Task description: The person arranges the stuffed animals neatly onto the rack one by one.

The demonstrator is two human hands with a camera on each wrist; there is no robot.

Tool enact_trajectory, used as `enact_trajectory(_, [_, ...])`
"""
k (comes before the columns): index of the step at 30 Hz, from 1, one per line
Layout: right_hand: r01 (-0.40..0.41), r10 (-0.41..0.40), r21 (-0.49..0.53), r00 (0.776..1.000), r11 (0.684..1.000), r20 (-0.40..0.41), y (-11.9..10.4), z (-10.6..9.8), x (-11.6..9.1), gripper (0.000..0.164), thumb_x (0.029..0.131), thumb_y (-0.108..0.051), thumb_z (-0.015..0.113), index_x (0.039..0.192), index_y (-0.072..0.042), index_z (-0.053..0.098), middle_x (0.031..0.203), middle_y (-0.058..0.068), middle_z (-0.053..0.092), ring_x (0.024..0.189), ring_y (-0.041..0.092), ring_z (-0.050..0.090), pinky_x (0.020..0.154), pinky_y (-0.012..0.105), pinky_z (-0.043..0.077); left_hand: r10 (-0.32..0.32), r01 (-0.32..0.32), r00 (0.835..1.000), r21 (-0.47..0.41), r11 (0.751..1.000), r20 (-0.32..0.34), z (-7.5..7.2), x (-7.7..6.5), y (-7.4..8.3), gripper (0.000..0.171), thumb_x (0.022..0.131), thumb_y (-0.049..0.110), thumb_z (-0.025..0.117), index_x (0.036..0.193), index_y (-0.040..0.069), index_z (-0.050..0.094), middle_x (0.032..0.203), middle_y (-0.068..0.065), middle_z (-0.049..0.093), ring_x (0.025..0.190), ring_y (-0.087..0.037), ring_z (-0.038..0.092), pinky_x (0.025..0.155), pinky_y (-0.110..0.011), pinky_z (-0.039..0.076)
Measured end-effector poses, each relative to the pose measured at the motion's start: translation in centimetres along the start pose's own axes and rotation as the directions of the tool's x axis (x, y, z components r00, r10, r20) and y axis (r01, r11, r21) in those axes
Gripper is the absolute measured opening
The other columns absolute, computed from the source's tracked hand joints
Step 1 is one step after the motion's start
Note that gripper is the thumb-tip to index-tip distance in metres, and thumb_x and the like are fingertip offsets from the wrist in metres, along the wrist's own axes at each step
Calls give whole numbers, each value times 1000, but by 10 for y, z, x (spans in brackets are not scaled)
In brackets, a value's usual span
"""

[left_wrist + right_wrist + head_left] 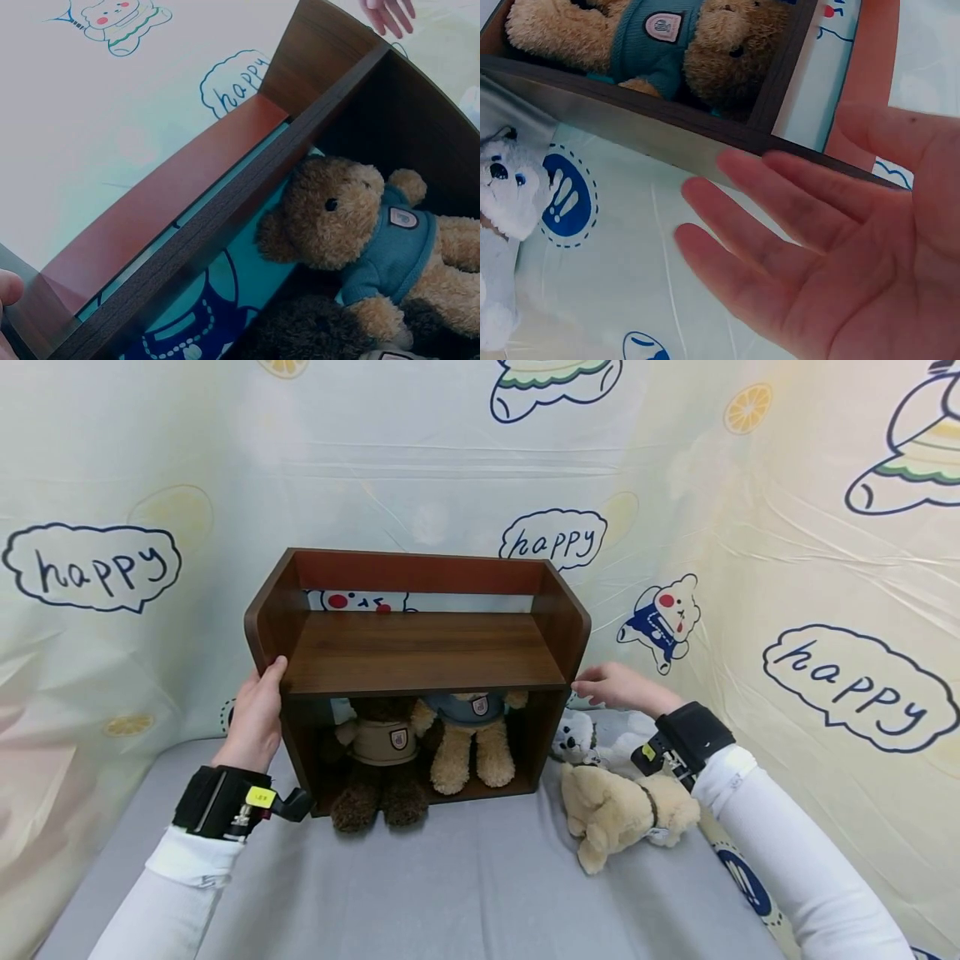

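toward the far middle of the grey cloth (450, 885) stands a dark brown wooden two-tier shelf (420, 652), upright, its open front facing near, with a printed backdrop (420, 468) behind it. on the left, the left hand (253, 717) grips the left side panel (281, 602), thumb at the front edge and the other fingers out of sight round the outer face. on the right, the right hand (626, 687) is released, its fingers relaxed and a little spread, the tips just beside the right side panel (567, 618); whether they brush it, i cannot tell from these angles.

the lower compartment holds two plush bears: on the left a dark brown teddy bear in a beige sweater (381, 742), its feet poking out past the front, and on the right a tan teddy bear in a blue sweater (461, 714). right of the shelf lies a grey-and-white plush dog (611, 739), and nearer, a cream plush animal (626, 806).

the shelf looks stiff and fairly heavy, with smooth boards that could slip a little under dry fingers and edges that might chip if knocked. the best hold is probably on both side panels at once, level, since the bears look loose and could tumble out. they should be light, soft and forgiving, easiest taken round the belly.
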State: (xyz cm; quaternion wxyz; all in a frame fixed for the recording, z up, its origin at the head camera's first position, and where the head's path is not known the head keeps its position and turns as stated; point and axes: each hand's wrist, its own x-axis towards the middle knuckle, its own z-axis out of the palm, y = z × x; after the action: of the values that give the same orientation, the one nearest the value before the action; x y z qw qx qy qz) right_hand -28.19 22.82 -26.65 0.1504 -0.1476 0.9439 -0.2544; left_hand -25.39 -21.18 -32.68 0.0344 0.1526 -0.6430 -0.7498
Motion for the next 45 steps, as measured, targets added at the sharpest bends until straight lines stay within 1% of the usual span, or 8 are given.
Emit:
enact_trajectory(4, [-4,5,-15,998,1000,63,3,3,-1,41,96,-24,44,123,6,50,116,25,56,101,34,57,83,45,49,-5,5,1000,-8,1000,2,0,0,1,71,92,52,36,147,24,2,153,6,-8,137,-19,-10,108,-46,-11])
enact_trajectory(10, [0,4,-25,988,1000,154,8,8,-2,40,97,-22,42,122,8,50,114,25,57,101,35,57,83,46,48,-13,13,1000,-13,1000,4,0,1,1,70,92,52,37,147,26,4,153,8,-7,137,-18,-10,107,-47,-12])
enact_trajectory(17, [-16,29,-59,974,998,225,11,11,-10,39,96,-21,43,120,8,52,103,18,63,93,30,61,79,44,50,-10,11,1000,-22,1000,4,0,1,1,70,90,53,38,147,28,5,152,10,-6,137,-18,-10,106,-47,-13])
enact_trajectory(20, [-15,28,-54,968,998,248,15,12,-12,38,96,-20,43,119,9,52,101,18,63,92,31,61,79,45,49,-9,9,1000,-22,1000,2,1,1,1,70,90,54,38,147,28,6,152,10,-5,137,-17,-9,107,-47,-13])
enact_trajectory(26, [-34,50,-63,963,997,266,22,15,-13,40,96,-22,43,119,11,50,103,21,61,93,32,60,80,45,49,-14,14,1000,-28,1000,-6,1,-1,1,71,88,56,39,146,30,7,152,12,-5,137,-17,-9,107,-47,-13])
enact_trajectory(31, [-44,66,-84,960,996,273,27,17,-15,39,96,-21,43,118,10,51,102,20,61,92,30,60,79,42,49,-10,10,1000,-23,1000,-1,0,0,1,72,87,57,39,146,31,6,152,12,-6,137,-18,-9,106,-48,-13])
enact_trajectory(39, [-31,46,-60,961,998,273,34,22,-19,37,96,-16,43,117,14,49,99,22,60,91,31,60,80,42,49,-21,21,1000,-16,1000,-16,0,1,0,71,89,56,38,147,30,6,152,11,-6,137,-17,-9,107,-47,-12])
enact_trajectory(45, [-38,62,-98,965,994,257,43,27,-21,36,96,-18,44,116,11,53,98,21,63,87,29,62,79,41,49,-16,15,1000,-14,1000,-20,1,1,0,69,89,56,38,146,31,8,152,11,-5,138,-17,-9,106,-48,-12])
